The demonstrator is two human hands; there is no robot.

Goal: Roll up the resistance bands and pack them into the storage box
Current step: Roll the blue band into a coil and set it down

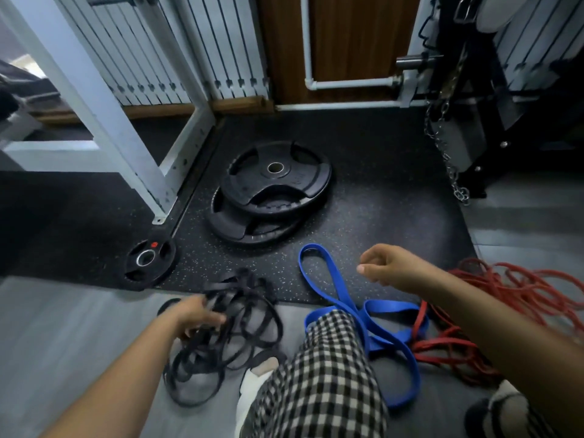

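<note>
Head view looks down at a grey floor that meets a black speckled rubber mat. Near the mat's front edge, the left hand reaches into a tangled heap of thin black resistance bands that lies on the grey floor; its fingers are spread among the loops, and whether they grip a strand cannot be told. To the right, a wide flat blue resistance band lies in loose loops, one loop over the mat's front edge and the rest on the grey floor beside a knee in black-and-white checked trousers. Against it on the right lies a pile of thin red resistance bands. The right hand hovers above the blue band with fingers loosely curled, holding nothing. Two stacked black weight plates lie in the mat's middle, and a small black weight plate lies at its front left corner.
</note>
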